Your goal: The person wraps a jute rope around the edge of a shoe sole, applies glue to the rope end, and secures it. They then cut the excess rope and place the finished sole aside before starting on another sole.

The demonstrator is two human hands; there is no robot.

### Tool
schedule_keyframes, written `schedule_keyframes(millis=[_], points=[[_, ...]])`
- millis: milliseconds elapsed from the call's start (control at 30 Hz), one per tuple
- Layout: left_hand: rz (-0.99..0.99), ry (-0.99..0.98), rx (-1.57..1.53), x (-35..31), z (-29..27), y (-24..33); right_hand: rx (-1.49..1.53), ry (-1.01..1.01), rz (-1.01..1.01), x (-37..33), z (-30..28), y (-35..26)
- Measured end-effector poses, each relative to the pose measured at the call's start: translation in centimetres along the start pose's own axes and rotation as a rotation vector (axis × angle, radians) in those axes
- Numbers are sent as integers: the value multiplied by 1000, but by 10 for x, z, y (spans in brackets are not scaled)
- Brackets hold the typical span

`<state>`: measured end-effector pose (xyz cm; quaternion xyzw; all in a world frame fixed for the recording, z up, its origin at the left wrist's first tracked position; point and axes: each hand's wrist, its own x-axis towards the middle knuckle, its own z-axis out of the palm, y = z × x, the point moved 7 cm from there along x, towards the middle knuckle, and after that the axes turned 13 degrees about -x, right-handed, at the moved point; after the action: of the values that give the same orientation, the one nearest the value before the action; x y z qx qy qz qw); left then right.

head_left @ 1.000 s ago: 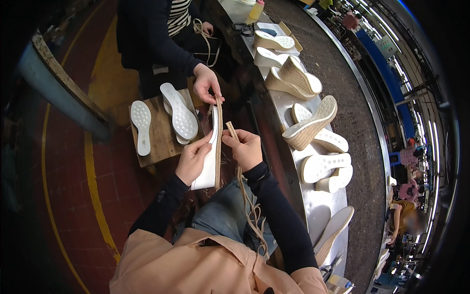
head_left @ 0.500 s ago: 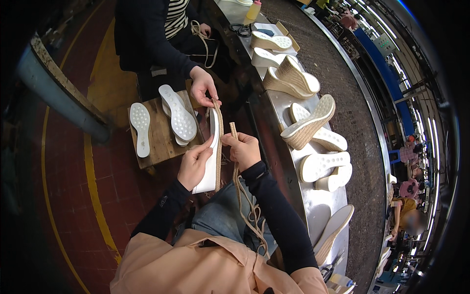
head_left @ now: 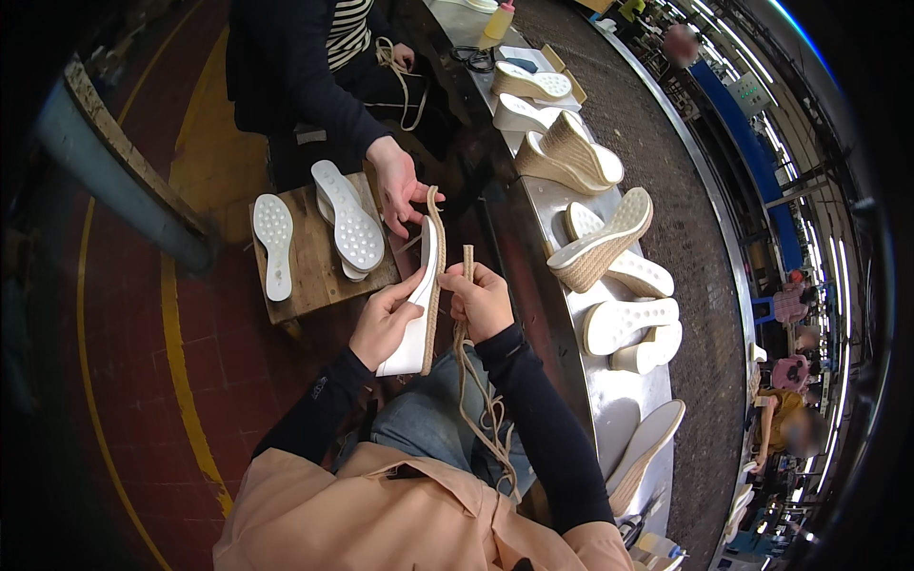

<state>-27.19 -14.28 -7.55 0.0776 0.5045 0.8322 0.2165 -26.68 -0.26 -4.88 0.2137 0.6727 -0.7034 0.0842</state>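
A white wedge shoe sole stands on edge over my lap, with my left hand closed round its side. Along the sole's right edge runs a tan braided strip, its free tip curling past the toe end. My right hand pinches a second length of braid, whose end sticks up above the fingers, and its fingertips are close to the sole's edge. Thin cords hang below that hand onto my jeans. A co-worker's hand, fingers spread, is beside the strip's tip.
A low wooden stool ahead on the left bears several white soles. On my right, a metal bench edge carries wedge soles, some wrapped in braid, beside a dark conveyor belt. A glue bottle stands at the far end.
The co-worker's fingers have let go of the strip's tip and spread apart. The sole and both my hands have shifted slightly to the right.
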Motion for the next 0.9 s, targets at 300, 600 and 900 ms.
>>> schedule_keyframes(millis=[300,600,900], points=[[-14,-18,-109,2,10,1,-52,18,-9,-6,-11,-9],[23,-57,8,1,12,9,-15,26,-73,-8,-8,-14],[130,-9,-66,14,11,37,-35,54,-140,-16,-2,-25]])
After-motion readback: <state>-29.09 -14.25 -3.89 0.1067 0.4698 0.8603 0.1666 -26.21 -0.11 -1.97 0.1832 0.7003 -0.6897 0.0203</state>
